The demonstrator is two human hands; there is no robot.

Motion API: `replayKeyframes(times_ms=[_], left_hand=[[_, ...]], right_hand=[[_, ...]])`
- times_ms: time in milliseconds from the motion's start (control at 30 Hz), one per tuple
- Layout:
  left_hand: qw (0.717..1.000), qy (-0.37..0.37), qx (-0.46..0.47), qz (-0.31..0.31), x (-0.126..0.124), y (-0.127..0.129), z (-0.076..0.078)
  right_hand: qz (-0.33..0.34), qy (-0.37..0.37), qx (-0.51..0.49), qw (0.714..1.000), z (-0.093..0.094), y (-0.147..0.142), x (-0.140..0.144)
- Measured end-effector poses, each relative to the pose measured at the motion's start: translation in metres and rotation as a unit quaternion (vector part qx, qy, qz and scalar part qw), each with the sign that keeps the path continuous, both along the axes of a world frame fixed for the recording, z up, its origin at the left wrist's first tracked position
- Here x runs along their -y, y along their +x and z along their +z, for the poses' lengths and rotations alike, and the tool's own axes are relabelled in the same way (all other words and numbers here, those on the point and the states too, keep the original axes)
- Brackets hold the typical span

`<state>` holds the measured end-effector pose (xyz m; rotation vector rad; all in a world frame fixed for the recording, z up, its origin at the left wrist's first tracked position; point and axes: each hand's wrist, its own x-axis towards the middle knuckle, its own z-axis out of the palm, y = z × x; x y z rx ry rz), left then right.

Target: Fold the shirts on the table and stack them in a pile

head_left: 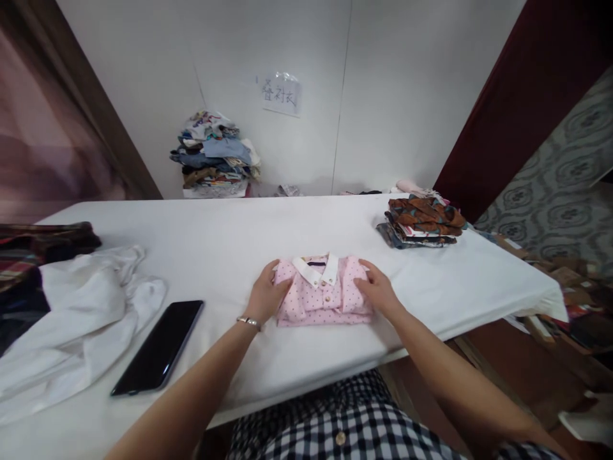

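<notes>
A folded pink dotted shirt [322,295] with a white collar lies on the white table [268,236], near its front edge. My left hand [265,296] grips the shirt's left side, fingers curled over the edge. My right hand [378,289] holds the right side the same way. A thin bracelet sits on my left wrist.
A black phone [159,348] lies left of the shirt, beside a crumpled white garment [71,326]. Dark and plaid clothes sit at the far left. A folded stack of patterned shirts [421,222] is at the right rear. A tall clothes pile [215,156] stands by the wall.
</notes>
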<state>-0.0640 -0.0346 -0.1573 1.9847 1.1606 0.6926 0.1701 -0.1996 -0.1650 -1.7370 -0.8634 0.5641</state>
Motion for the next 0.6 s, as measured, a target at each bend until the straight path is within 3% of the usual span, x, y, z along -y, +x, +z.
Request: replayKeyframes(times_ms=[67,167,233,433,500,600], left_hand=[[0.999,0.027,-0.045,-0.006,0.004,0.005,0.001],[0.991,0.051,-0.125,-0.023,0.008,0.007,-0.005],[0.989,0.078,-0.12,-0.026,0.009,0.003,-0.008],[0.987,0.157,-0.031,0.007,0.02,-0.016,0.001],[0.973,0.216,-0.055,-0.053,0.028,-0.015,0.0],[0.941,0.234,-0.159,-0.187,0.039,-0.008,-0.013]], right_hand=[[-0.022,-0.009,0.062,0.998,-0.008,0.005,0.006],[-0.011,-0.094,0.124,0.988,-0.017,0.015,0.015],[-0.006,-0.106,0.149,0.983,-0.019,0.017,0.019],[0.02,0.023,0.303,0.953,-0.011,0.0,0.022],[0.073,0.009,0.335,0.939,-0.01,-0.009,0.018],[0.172,-0.096,0.342,0.919,-0.014,-0.02,0.01]])
